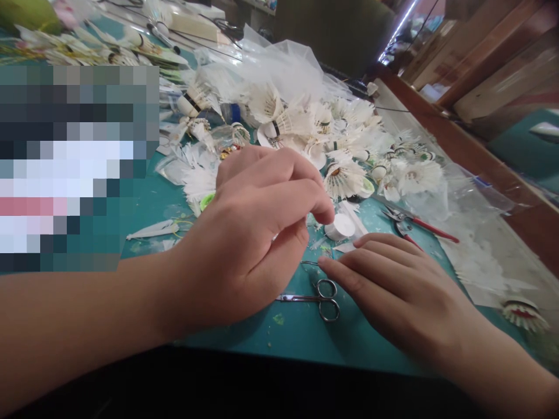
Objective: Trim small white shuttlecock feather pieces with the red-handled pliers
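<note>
My left hand (257, 215) is raised over the table at the middle, its fingers curled toward the thumb. A small pale speck shows between thumb and fingers, but what they hold is hidden. To the right, my right hand (406, 285) reaches in low with its fingers together and its thumb out of sight. From its index fingertip a thin metal tool (309, 263) sticks out to the left; its other end is covered. Below, small scissors (327, 299) lie on the green tabletop, their blade tips behind my left hand. A white thread spool (340, 227) stands just beyond my fingers.
Many feathered shuttlecocks (345, 174) are heaped across the back, before a clear plastic bag (288, 64). Red-handled pliers (404, 224) lie right of the spool. White plastic tweezers (152, 230) are at left. One shuttlecock (524, 314) lies at far right. A blurred-out patch covers the left.
</note>
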The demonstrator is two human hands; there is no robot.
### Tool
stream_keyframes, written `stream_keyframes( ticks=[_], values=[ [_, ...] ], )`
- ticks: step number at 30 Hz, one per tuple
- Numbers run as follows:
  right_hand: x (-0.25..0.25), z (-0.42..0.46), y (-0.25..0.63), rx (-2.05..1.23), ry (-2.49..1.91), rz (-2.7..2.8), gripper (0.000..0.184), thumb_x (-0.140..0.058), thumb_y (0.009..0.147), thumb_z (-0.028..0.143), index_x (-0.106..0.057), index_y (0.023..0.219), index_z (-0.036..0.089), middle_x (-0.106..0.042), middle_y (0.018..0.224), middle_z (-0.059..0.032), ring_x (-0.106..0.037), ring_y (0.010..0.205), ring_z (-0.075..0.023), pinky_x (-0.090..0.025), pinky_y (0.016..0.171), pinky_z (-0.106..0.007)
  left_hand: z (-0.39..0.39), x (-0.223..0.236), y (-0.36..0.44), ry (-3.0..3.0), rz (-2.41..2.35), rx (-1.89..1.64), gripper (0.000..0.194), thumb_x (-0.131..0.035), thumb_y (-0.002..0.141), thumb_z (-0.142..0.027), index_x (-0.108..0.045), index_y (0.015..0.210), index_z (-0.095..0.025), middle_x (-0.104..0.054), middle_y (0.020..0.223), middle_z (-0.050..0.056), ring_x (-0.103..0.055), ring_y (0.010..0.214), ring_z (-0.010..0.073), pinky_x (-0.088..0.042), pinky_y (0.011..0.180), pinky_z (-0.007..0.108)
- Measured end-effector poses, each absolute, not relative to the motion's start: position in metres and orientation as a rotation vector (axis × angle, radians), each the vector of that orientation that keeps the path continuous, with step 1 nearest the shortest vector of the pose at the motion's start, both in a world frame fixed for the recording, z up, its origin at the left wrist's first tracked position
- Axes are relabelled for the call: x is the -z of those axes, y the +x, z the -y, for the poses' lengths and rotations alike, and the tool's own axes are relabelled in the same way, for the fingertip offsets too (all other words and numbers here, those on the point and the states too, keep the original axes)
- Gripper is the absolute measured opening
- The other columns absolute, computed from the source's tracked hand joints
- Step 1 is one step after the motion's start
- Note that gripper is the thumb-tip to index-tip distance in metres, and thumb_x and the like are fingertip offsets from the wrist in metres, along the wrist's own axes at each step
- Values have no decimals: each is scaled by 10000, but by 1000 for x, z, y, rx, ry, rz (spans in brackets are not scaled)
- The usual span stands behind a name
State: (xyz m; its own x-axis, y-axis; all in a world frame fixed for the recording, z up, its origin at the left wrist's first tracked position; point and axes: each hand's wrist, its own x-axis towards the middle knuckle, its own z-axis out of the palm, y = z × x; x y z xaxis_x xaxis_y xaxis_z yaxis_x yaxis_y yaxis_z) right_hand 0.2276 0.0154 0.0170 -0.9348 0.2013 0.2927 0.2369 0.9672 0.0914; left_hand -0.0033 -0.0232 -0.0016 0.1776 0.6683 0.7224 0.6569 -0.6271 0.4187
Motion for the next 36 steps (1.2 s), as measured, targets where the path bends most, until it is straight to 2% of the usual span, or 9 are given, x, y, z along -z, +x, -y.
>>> stream_keyframes(
  ticks=[11,19,36],
  values=[
    [-22,-16,230,161,-295,2821,265,-442,1062,83,-701,1005,94,-741,838,-103,-674,756,-212,-542,792,-404,23,0,-4,2360,-1345,-1408,285,-477,942,-32,-701,910,-205,-730,994,66,-656,1024,274,-483,930,496],
    [-16,-17,232,160,-319,2807,220,-482,1043,76,-691,1109,68,-730,832,-106,-661,753,-227,-518,789,-423,22,2,-4,2369,-1324,-1433,296,-475,933,-25,-691,897,-224,-721,967,52,-666,1022,269,-471,947,484],
    [-18,-17,229,171,-281,2849,298,-434,1056,81,-727,1079,32,-730,815,-117,-651,730,-223,-514,756,-420,22,3,-4,2387,-1297,-1444,284,-481,933,-26,-678,886,-225,-706,932,41,-665,1009,258,-471,947,490]
  ],
)
